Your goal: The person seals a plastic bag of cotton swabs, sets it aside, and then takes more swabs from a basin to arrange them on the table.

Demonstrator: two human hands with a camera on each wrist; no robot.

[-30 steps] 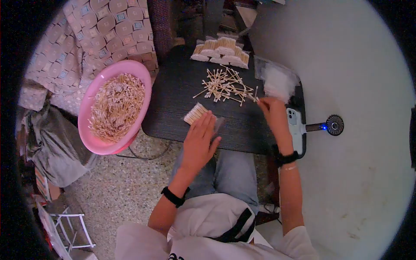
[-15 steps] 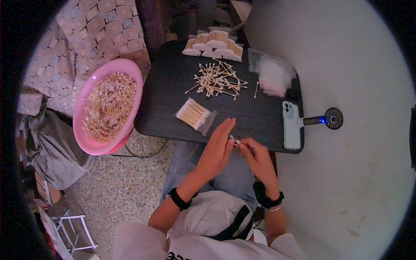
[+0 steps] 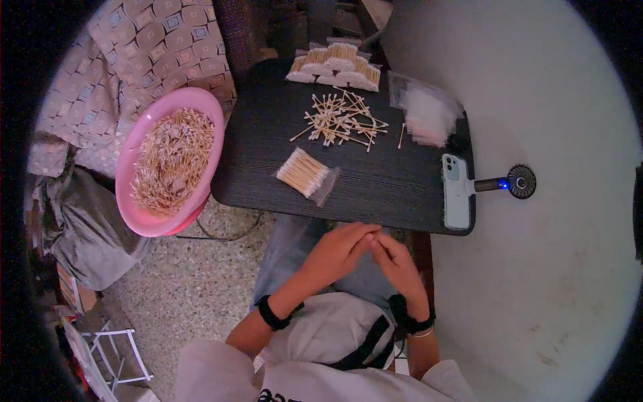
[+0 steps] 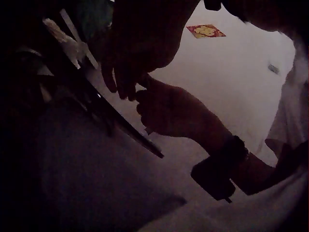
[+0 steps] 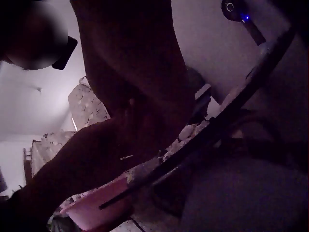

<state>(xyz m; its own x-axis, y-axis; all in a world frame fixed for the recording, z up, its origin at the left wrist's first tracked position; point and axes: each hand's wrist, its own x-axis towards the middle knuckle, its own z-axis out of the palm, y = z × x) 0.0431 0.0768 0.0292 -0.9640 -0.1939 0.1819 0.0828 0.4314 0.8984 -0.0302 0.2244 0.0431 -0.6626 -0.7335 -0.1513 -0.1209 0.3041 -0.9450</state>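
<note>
My left hand (image 3: 338, 253) and my right hand (image 3: 400, 266) meet over the lap, just below the table's front edge. The left fingers reach across to the right fingertips, looking fairly straight. My right hand has its fingers curled, and a small stub, like a cotton swab (image 4: 148, 130) end, pokes out below it in the left wrist view. Whatever else lies between the palms is hidden. Beyond the hands, a clear bag of cotton swabs (image 3: 303, 173) lies on the dark table (image 3: 382, 191), its open end toward the right. Further back is a loose heap of swabs (image 3: 335, 119).
Filled swab bags (image 3: 335, 65) are stacked at the back edge. Clear empty bags (image 3: 426, 114) lie back right, with a single swab (image 3: 401, 136) beside them. A phone (image 3: 457, 194) and small fan (image 3: 520, 181) sit at the right edge. A pink basin (image 3: 218, 137) full of swabs stands left.
My right hand came from the heap's right side down to the left hand, bringing swab ends in its fingertips. The left hand left the bag, and both hands moved closer together over the lap.
</note>
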